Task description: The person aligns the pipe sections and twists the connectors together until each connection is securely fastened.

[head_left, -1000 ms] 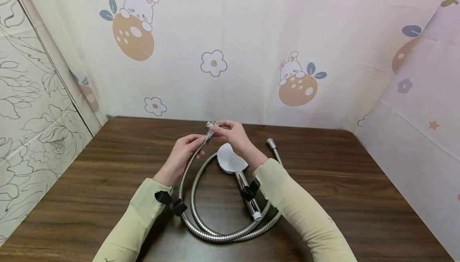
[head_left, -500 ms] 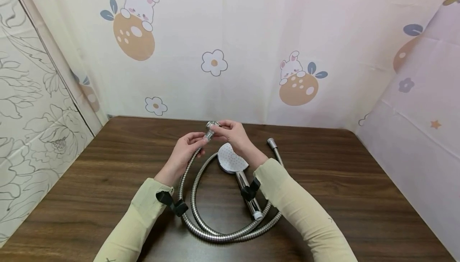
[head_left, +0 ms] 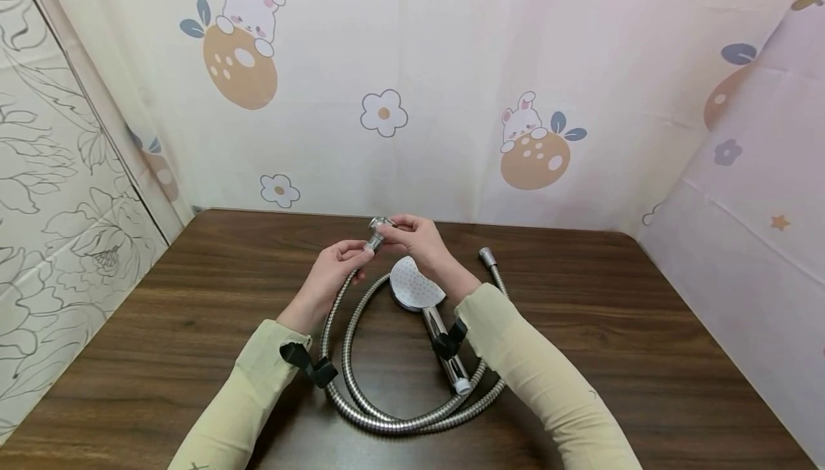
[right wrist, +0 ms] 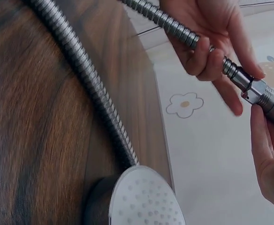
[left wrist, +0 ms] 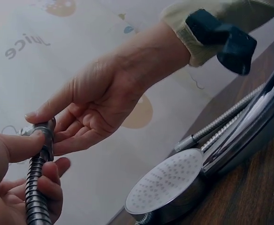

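Note:
At the back of the table, my left hand [head_left: 331, 273] grips a ribbed metal shower hose [left wrist: 36, 192] just below its end nut [right wrist: 255, 90], thumb on the nut. My right hand [head_left: 415, 241] pinches a chrome fitting [head_left: 380, 223] between thumb and fingers. Threads [right wrist: 268, 98] show between nut and fitting in the right wrist view, where the two stand in line. Below the right hand, a chrome shower head [head_left: 412, 287] lies with its white spray face up, its handle pointing toward the front and partly behind the right wrist's black strap.
The hose loops on the dark wooden table [head_left: 213, 327] around the shower head. Its other end, a metal cone nut [head_left: 486, 258], lies to the right of the right hand. A printed curtain [head_left: 445, 61] hangs right behind the table's back edge.
My left thumb has shifted from beside the hose up over its front, onto the nut, covering part of the hose. The right hand stays on the fitting in the same place.

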Motion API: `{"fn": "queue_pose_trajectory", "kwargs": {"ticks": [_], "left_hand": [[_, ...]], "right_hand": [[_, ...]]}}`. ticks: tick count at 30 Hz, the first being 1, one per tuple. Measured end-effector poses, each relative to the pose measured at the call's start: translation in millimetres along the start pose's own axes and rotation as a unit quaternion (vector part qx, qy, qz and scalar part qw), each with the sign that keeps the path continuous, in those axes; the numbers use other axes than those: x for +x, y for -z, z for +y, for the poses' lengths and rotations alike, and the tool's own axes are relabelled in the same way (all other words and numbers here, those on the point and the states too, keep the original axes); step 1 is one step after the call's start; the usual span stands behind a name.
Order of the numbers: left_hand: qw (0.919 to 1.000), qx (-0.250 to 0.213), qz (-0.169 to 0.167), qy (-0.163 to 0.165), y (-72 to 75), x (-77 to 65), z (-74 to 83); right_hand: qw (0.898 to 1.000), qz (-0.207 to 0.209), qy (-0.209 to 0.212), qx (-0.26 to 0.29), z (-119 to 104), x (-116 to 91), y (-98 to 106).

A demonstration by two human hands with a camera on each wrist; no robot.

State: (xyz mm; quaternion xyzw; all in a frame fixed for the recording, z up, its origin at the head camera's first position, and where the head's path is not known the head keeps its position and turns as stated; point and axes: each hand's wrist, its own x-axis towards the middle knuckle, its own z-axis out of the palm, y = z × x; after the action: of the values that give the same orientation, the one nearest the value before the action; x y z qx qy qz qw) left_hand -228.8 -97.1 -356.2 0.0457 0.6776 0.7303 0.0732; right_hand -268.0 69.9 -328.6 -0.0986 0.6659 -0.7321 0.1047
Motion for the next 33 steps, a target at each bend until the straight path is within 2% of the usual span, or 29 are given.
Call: {"fn": "queue_pose_trajectory", "kwargs": {"ticks": [8, 19, 33], "left_hand": [[0.9998, 0.016, -0.009, 0.002, 0.2, 0.3, -0.1], [0.9990, -0.037, -0.024, -0.002, 0.3, -3.0, 2.9], [0.9991, -0.038, 0.005, -0.020, -1.3, 0.1, 0.7]], "right_hand": [[1.000, -0.007, 0.006, -0.002, -0.8, 0.0, 0.6], [1.000, -0.011, 0.005, -0.008, -1.2, -0.1, 3.3], [1.000, -0.015, 0.008, 0.015, -1.6, -0.7, 2.1]]}}
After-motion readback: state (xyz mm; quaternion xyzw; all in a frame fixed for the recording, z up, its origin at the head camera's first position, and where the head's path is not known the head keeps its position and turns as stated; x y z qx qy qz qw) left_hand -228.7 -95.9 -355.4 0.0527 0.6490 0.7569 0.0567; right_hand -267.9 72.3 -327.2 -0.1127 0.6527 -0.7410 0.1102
